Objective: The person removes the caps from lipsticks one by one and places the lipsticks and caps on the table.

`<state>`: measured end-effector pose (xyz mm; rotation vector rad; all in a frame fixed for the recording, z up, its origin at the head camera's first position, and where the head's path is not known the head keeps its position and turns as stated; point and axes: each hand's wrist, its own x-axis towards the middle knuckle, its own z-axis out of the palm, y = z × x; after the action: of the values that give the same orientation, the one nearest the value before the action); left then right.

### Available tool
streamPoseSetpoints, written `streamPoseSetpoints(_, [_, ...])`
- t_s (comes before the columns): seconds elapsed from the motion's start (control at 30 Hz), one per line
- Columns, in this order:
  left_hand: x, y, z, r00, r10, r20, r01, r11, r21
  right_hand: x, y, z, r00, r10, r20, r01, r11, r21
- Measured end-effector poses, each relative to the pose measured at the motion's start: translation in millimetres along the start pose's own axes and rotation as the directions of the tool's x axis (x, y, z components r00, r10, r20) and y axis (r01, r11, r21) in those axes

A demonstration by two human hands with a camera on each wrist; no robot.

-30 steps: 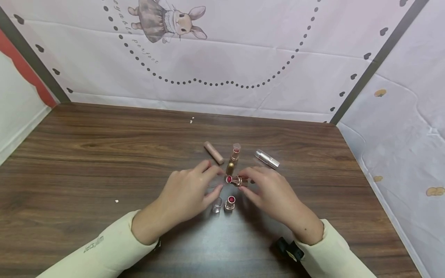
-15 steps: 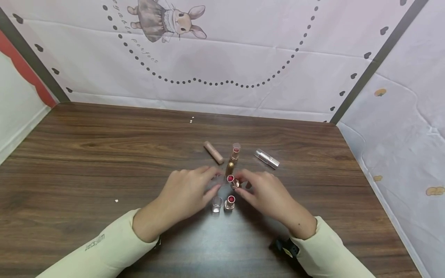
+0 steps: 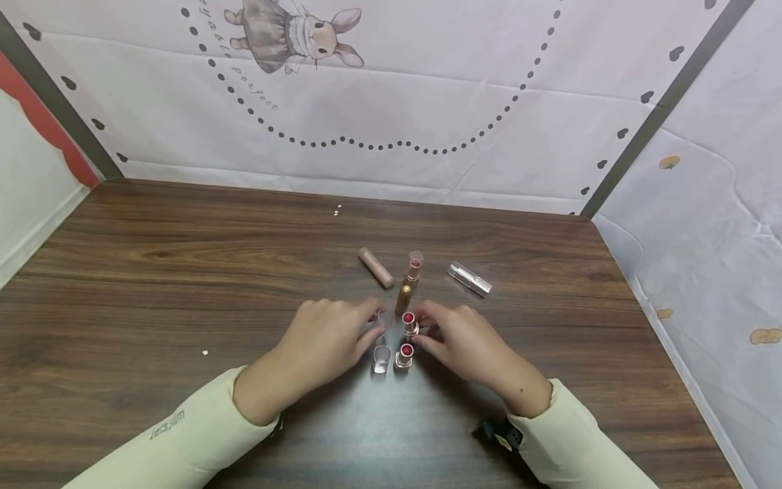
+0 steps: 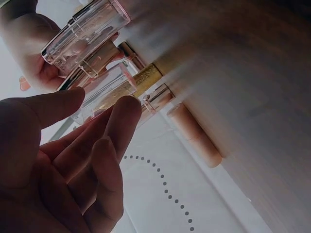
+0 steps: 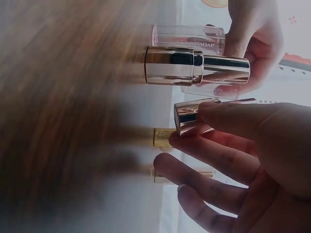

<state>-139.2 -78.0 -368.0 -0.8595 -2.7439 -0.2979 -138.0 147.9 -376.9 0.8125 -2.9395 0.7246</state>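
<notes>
My left hand point(image 3: 324, 343) pinches a clear lipstick cap point(image 3: 385, 318) between thumb and fingertips. Close by on the right, my right hand point(image 3: 473, 346) grips the rose-gold base of a red lipstick point(image 3: 411, 329) with its bullet exposed. In the right wrist view, that base point(image 5: 187, 118) sits slightly tilted between thumb and index finger, the other fingers spread. Nearer the person, a second red lipstick point(image 3: 404, 358) stands uncapped beside another clear cap point(image 3: 381, 360). Just behind the held lipstick stands a gold tube point(image 3: 403, 299).
Farther back stands a lipstick point(image 3: 414, 267) under a clear cap. A pinkish-beige tube point(image 3: 375, 268) lies to its left, a silver tube point(image 3: 470, 279) to its right. White specks dot the wooden table point(image 3: 183, 272); a printed cloth point(image 3: 427, 88) hangs behind.
The lipstick in my right hand has swung from pointing left to more upright, and that hand has shifted slightly left. My left hand keeps the cap, its fingers a little lower.
</notes>
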Motion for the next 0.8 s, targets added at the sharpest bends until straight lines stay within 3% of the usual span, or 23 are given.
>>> streamPoseSetpoints(0.4, [-1.0, -0.6, 1.5, 0.999, -0.004, 0.047, 0.004, 1.000, 0.013, 1.1, 2.5, 3.4, 1.000, 0.014, 0.020, -0.013, 0.999, -0.050])
streamPoseSetpoints(0.8, [-0.9, -0.6, 1.9, 0.993, -0.023, 0.113, 0.022, 1.000, 0.013, 2.4, 4.1, 6.8, 0.995, 0.054, 0.085, -0.054, 0.999, 0.005])
